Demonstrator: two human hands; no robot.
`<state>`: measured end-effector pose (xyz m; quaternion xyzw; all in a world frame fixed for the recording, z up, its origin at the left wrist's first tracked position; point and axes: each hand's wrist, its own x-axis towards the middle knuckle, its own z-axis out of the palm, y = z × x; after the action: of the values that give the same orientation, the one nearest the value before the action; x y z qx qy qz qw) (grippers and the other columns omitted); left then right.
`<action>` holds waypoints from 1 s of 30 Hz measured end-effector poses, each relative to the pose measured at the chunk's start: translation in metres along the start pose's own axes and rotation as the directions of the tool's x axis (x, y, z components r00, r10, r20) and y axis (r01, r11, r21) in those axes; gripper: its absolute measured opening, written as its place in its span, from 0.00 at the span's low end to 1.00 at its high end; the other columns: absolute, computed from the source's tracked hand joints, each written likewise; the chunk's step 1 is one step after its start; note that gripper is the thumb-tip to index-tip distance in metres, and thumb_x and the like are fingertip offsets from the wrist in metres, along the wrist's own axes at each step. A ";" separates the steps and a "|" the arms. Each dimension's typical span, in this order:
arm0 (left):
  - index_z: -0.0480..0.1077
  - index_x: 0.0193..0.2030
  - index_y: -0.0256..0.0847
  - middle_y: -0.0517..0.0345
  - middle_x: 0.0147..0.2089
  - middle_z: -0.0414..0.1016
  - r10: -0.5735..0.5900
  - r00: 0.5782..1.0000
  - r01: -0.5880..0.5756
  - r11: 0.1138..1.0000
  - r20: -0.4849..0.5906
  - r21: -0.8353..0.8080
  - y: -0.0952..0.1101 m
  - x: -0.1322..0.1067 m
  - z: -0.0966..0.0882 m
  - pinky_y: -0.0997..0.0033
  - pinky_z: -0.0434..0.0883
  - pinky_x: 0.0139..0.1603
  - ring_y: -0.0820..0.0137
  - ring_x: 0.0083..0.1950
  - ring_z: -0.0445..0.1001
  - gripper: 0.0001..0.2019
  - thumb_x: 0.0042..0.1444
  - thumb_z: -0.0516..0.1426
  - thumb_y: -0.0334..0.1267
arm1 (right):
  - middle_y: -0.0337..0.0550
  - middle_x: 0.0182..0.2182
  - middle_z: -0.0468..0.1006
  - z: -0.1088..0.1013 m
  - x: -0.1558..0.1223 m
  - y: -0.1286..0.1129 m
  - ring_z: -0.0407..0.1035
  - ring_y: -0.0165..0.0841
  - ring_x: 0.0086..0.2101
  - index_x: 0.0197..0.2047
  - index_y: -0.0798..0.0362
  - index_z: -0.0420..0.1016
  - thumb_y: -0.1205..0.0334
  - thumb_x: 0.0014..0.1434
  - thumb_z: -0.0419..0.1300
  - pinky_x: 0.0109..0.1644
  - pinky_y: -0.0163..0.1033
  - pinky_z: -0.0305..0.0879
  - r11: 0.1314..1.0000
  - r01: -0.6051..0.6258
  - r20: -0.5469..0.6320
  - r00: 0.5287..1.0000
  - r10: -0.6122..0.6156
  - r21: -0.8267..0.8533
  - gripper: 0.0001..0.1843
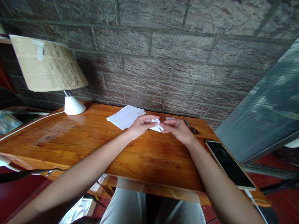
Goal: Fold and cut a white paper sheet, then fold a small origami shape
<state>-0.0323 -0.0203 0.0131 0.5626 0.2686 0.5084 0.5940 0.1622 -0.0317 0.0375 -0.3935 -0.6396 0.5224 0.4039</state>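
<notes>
A small folded piece of white paper (156,125) lies at the far middle of the wooden table (93,140). My left hand (140,124) pinches its left side, fingers closed, a ring on one finger. My right hand (177,129) pinches its right side with closed fingers. Both hands rest on the tabletop and meet over the paper, hiding most of it.
A stack of white paper sheets (125,117) lies just left of the hands. Small scissors (191,127) lie to the right, with a black phone (229,163) near the right edge. A lamp (48,67) with a paper shade stands back left, its cable (30,123) running left. A brick wall is behind.
</notes>
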 end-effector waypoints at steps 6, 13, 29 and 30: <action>0.79 0.42 0.36 0.53 0.36 0.82 -0.084 0.995 0.077 0.990 -0.057 -0.114 -0.001 0.003 0.001 0.66 0.71 0.46 0.69 0.36 0.78 0.21 0.38 0.72 0.35 | 0.40 0.29 0.79 0.000 0.000 -0.001 0.72 0.28 0.30 0.33 0.55 0.82 0.48 0.45 0.72 0.41 0.38 0.73 0.996 -0.066 0.003 0.998 0.066 0.067 0.19; 0.79 0.40 0.35 0.53 0.34 0.81 -0.149 0.976 0.130 0.983 -0.156 -0.126 -0.001 0.004 -0.001 0.69 0.70 0.42 0.71 0.34 0.76 0.18 0.38 0.71 0.34 | 0.42 0.33 0.82 -0.004 -0.004 -0.005 0.75 0.30 0.35 0.37 0.54 0.83 0.49 0.45 0.72 0.44 0.38 0.71 0.995 -0.093 0.088 0.992 0.095 -0.027 0.20; 0.78 0.42 0.36 0.57 0.31 0.79 -0.122 0.988 0.103 0.977 -0.090 -0.189 0.001 0.002 0.004 0.72 0.69 0.38 0.74 0.32 0.75 0.21 0.39 0.72 0.38 | 0.39 0.29 0.80 -0.002 -0.004 0.000 0.72 0.27 0.31 0.32 0.53 0.82 0.58 0.38 0.76 0.40 0.34 0.70 0.927 -0.246 0.099 0.969 0.227 0.285 0.16; 0.77 0.42 0.36 0.58 0.30 0.78 -0.081 0.992 0.067 0.987 -0.092 -0.146 0.001 0.001 0.005 0.73 0.68 0.36 0.75 0.31 0.74 0.21 0.40 0.72 0.39 | 0.38 0.29 0.80 -0.003 -0.004 0.000 0.71 0.26 0.30 0.32 0.53 0.82 0.58 0.38 0.76 0.39 0.32 0.69 0.931 -0.247 0.100 0.969 0.228 0.269 0.16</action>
<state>-0.0279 -0.0210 0.0153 0.4827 0.2810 0.5308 0.6374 0.1666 -0.0341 0.0378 -0.3893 -0.5206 0.6651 0.3676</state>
